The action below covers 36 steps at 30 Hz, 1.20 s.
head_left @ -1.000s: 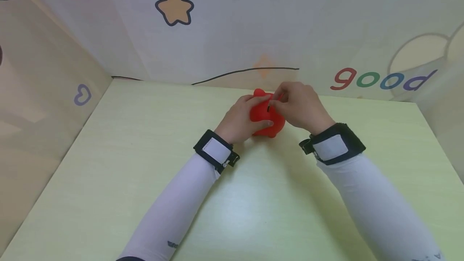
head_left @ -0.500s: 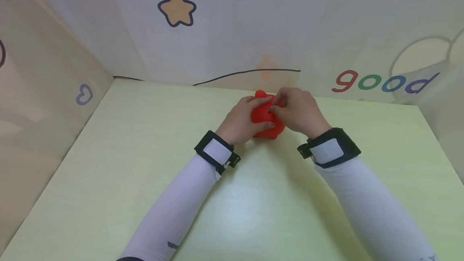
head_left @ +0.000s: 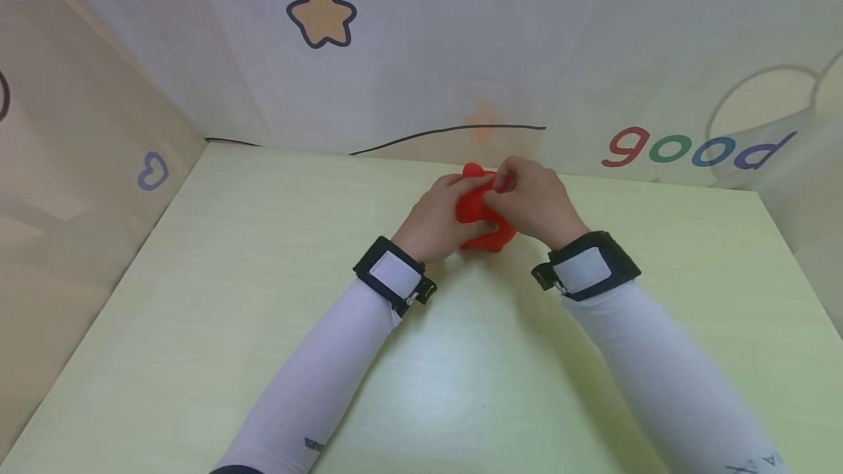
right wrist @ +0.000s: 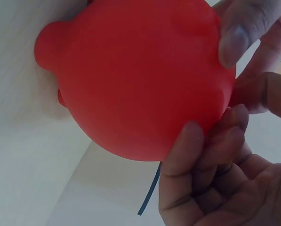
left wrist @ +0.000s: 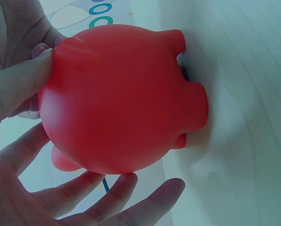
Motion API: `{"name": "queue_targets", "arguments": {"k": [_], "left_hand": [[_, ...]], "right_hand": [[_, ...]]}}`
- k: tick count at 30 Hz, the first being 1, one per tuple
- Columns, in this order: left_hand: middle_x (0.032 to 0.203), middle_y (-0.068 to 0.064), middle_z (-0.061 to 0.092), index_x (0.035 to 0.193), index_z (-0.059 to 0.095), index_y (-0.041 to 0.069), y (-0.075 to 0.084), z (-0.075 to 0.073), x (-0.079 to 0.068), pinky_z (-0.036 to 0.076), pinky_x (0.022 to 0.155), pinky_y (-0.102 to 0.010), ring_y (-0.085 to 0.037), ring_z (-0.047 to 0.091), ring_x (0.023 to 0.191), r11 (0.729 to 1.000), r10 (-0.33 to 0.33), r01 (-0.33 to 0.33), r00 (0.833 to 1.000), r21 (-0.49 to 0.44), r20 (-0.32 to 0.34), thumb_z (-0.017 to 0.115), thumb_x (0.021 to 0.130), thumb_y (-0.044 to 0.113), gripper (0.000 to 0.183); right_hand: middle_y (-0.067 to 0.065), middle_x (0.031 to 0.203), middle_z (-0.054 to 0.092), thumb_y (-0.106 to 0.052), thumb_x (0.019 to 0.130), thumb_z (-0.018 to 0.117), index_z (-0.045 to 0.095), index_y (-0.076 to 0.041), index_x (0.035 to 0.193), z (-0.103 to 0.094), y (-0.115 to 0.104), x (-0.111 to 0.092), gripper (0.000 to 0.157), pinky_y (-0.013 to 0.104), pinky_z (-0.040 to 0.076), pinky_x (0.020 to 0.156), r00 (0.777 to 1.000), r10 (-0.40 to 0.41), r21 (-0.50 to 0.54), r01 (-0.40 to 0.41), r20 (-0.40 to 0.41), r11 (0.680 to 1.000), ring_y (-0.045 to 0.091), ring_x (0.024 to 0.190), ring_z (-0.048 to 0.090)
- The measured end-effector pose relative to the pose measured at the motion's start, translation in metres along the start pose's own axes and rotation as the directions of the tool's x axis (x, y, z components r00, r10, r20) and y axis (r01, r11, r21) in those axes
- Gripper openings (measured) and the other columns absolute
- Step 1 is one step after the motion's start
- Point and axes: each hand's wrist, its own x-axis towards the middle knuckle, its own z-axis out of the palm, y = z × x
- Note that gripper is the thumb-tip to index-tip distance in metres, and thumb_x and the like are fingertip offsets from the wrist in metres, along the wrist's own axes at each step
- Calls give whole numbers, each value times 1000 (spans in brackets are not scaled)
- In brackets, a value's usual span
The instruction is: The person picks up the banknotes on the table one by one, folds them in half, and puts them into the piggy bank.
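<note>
A round red piggy bank (head_left: 470,203) stands on its short legs on the table near the back wall. My left hand (head_left: 431,218) grips it from the left, thumb on the near side and fingers round the far side; in the left wrist view, the left hand's lower fingers (left wrist: 119,193) are spread along the body. Over the top right of the bank is my right hand (head_left: 535,200), its fingers bent and thumb and index brought together. In the right wrist view its fingertips (right wrist: 192,134) touch the red surface. I cannot tell what sits between them.
A pale wooden table (head_left: 263,276) lies under both arms. The back wall (head_left: 428,35) rises close behind the piggy bank, printed with a star (head_left: 321,14) and the word good (head_left: 698,148). Each wrist wears a black strap (head_left: 395,274) over a white sleeve.
My right hand has moved slightly left and lower over the piggy bank. The small dark sliver seen at its fingertips earlier is now out of sight. My left hand keeps its hold.
</note>
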Motion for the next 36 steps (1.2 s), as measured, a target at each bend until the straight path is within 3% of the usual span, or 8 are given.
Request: {"name": "queue_targets", "arguments": {"k": [12, 27, 32, 36], "left_hand": [[144, -8, 38, 145, 43, 25, -2, 1, 2, 52, 91, -41, -20, 37, 123, 1000, 1, -1, 1000, 2, 3, 72, 86, 34, 67], [142, -8, 39, 146, 41, 25, -4, -2, 0, 55, 86, -38, -19, 38, 120, 1000, 13, -13, 1000, -23, 5, 71, 85, 35, 69], [141, -6, 41, 149, 34, 25, -5, -10, -4, 55, 86, -39, -17, 39, 120, 998, 43, -45, 998, -37, -45, 71, 85, 36, 75], [147, -8, 36, 152, 28, 23, -4, -17, -9, 52, 91, -45, -20, 36, 127, 1000, 21, -20, 993, 5, -119, 68, 87, 41, 79]], "right_hand": [[15, 94, 64, -21, 85, 67, 54, -5, 103, 3, 2, -1, 27, 36, 57, 60, 1000, -6, 7, 6, 19, 1000, 28, 73, 58], [12, 79, 59, -19, 86, 66, 56, -8, 102, 7, 5, -9, 22, 31, 52, 51, 998, -40, 49, 43, -55, 998, 25, 64, 56], [9, 86, 61, -22, 86, 67, 56, -10, 109, 7, 6, -17, 28, 34, 54, 55, 993, -26, 97, 37, -112, 995, 24, 71, 57], [10, 95, 60, -24, 89, 65, 55, -10, 115, 5, 8, -24, 31, 36, 54, 59, 981, -13, 125, 38, -196, 991, 24, 80, 55]]}}
